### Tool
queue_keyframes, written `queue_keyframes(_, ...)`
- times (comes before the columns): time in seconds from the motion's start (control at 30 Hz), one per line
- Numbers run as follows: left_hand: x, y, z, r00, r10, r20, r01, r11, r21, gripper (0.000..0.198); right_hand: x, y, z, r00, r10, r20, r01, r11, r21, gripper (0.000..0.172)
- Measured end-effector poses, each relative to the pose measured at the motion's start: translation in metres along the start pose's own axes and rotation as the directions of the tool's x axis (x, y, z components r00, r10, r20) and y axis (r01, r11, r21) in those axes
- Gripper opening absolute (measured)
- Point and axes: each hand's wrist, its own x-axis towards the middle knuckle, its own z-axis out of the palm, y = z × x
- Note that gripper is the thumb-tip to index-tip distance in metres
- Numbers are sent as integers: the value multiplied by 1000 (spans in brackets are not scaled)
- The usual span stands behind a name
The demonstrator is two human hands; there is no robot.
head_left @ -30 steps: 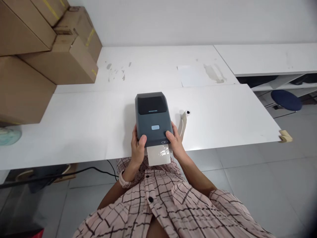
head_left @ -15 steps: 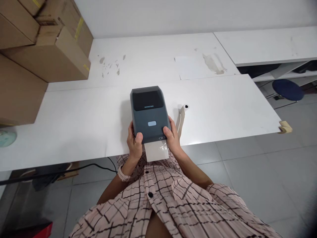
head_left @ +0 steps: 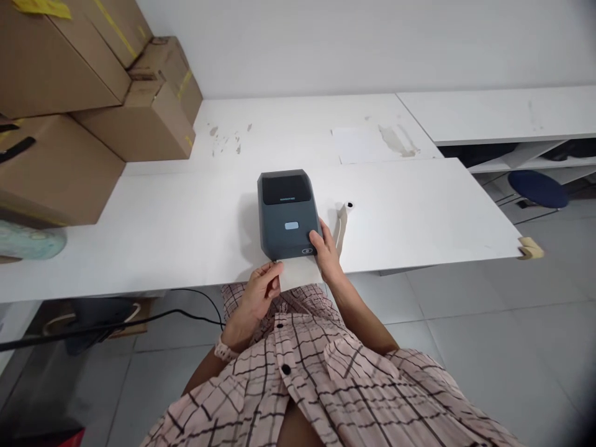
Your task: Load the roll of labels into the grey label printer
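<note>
A dark blue-grey label printer [head_left: 288, 214] with a black window and a pale button is at the front of the white table. My right hand [head_left: 328, 251] grips its right front side, thumb on top near the corner. From the printer's front edge a strip of white label paper [head_left: 299, 274] hangs out. My left hand [head_left: 259, 292] pinches the left edge of this paper between thumb and fingers, just below the printer's front left corner. To the right of the printer lies a small paper roll [head_left: 349, 205] with a loose tail running toward the table's front edge.
Cardboard boxes [head_left: 153, 118] are stacked on the left of the table [head_left: 186, 230], with a pale green object [head_left: 40, 241] in front. A white sheet [head_left: 354, 146] lies at the back. A blue stool [head_left: 537, 189] stands right. A black cable [head_left: 186, 315] crosses below the table.
My left hand has let go of the printer's left side and moved down to pinch the label paper. My right hand stays on the printer. The camera view has shifted slightly.
</note>
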Motion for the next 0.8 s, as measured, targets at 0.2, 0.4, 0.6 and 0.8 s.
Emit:
queue_keyframes(0.2, -4, 4, -3, 994, 87, -67, -81, 994, 78, 50, -9, -42, 1, 856, -503, 116, 499, 748, -438, 55)
queue_keyframes(0.4, -1, -2, -13, 876, 347, -336, -277, 931, 239, 32, -8, -65, 14, 765, -477, 432, 639, 487, -595, 50)
queue_keyframes(0.6, 14, -1, -12, 803, 556, -213, -436, 793, 427, 82, -9, -59, 21, 779, -464, 422, 623, 495, -606, 37)
queue_keyframes(0.8, 28, -6, -7, 871, 457, -182, -374, 856, 358, 105, -29, -24, 6, 879, -475, 42, 452, 802, -390, 58)
